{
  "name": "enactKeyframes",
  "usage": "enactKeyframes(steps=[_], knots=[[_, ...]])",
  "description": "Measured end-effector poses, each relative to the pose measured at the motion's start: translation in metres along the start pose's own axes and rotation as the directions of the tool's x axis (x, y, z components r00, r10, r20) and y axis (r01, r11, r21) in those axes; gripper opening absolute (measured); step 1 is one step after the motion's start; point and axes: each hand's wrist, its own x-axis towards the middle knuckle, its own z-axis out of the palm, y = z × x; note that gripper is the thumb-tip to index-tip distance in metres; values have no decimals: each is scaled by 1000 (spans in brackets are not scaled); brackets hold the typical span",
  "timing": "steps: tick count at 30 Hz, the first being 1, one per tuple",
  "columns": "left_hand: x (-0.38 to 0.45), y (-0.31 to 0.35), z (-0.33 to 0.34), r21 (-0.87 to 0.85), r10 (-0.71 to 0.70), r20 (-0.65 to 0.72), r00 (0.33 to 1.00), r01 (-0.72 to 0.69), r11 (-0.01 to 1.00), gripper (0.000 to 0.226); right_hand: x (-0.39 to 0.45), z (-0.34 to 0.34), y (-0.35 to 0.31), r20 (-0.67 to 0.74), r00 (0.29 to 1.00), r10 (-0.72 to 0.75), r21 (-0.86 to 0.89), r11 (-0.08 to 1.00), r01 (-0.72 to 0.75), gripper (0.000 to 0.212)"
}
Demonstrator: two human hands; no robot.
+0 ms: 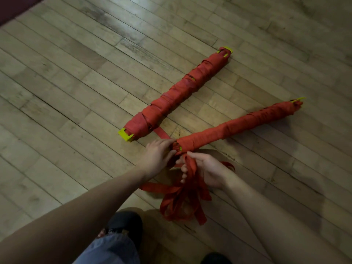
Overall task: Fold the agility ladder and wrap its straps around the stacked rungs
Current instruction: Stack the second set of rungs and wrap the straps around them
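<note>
Red-wrapped bundles (230,127), two; left hand (159,155) apparently gripping one, right hand (204,168) clutching straps (182,199).

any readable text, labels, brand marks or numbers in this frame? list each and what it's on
None readable.
Far wrapped bundle, its red webbing and yellow rung ends: no print visible.
Near bundle, held by the left hand: no print visible.
Loose straps, gripped by the right hand: plain red, somewhat blurred.
Wooden floor: no markings.
Shoe: too dark to tell.
</note>
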Motion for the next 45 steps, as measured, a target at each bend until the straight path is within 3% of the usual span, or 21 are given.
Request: enactKeyframes(steps=[10, 12, 17, 22, 25, 30, 40, 42, 45], knots=[[3, 13, -3, -46, 32, 135, 990, -26, 999, 31, -19, -13, -5, 97, 994, -42, -114, 992, 53, 41], [7, 12, -5, -42, 3, 159, 987, 4, 999, 37, -19, -14, -4, 99, 994, -52, -102, 993, 63, 39], [30, 6, -20, 36, 48, 6, 999, -48, 998, 58, -4, -3, -10, 81, 993, -91, -24, 995, 93, 35], [51, -10, -35, 167, 106, 196, 975, -140, 976, 69, 6, 14, -26, 24, 989, -149, 91, 985, 146, 31], [42, -14, -30, 72, 24, 197, 980, -39, 997, 79, 9, 11, -23, 3, 989, -149, 67, 987, 148, 29], [34, -11, -21, -87, -36, 134, 990, 48, 995, 51, 7, 2, -14, -18, 988, -155, 23, 988, 156, 29], [30, -1, -10, 71, -9, 164, 986, -3, 997, 74, 3, -11, -3, -155, 979, -133, -61, 990, 125, 31], [30, -3, -11, 64, -4, 141, 990, -5, 998, 70, 5, -12, -1, -203, 967, -155, -123, 984, 132, 33], [31, -3, -16, 91, 24, 135, 990, -36, 995, 60, 7, -13, -5, -220, 959, -179, -34, 984, 176, 40]])
